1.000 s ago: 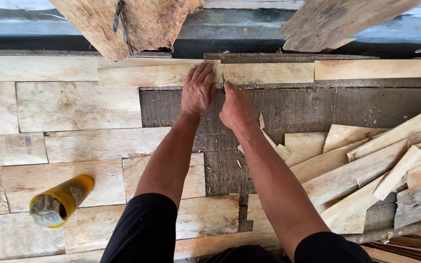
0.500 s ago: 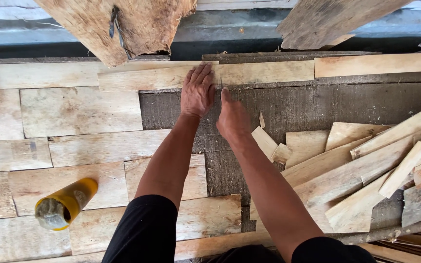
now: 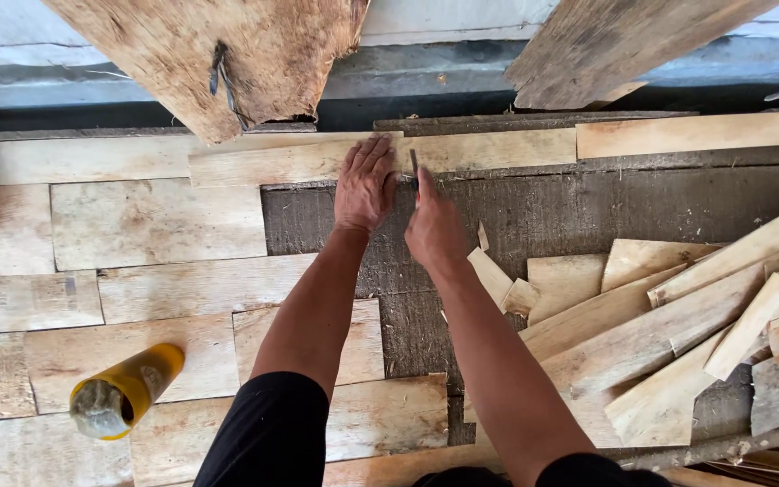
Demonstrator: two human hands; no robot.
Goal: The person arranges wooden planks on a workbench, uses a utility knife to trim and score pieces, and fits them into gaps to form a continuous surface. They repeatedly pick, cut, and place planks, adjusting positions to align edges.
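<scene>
**Hands on the veneer strip at the far edge**

My left hand [image 3: 365, 185] lies flat, fingers spread wide, pressing on the long pale veneer strip [image 3: 317, 160] that runs along the far side of the dark backing board [image 3: 588, 207]. My right hand [image 3: 433, 225] sits just beside it, closed narrowly around a thin dark tool [image 3: 415, 171], probably a blade, though I cannot tell for sure; its tip meets the strip's near edge right next to my left fingers.

Outward from there, fitted veneer pieces [image 3: 155, 224] cover the left half of the board, and a loose heap of offcuts [image 3: 678, 334] lies to my right. A yellow bottle [image 3: 123, 392] lies on its side near my left elbow. Rough wood slabs [image 3: 218, 54] lean against the wall beyond.

The risk I judge: the tool works close to my left fingertips, so a slip on the grain could nick them. The thin strip could also split or shift if my flat hand eases off.
</scene>
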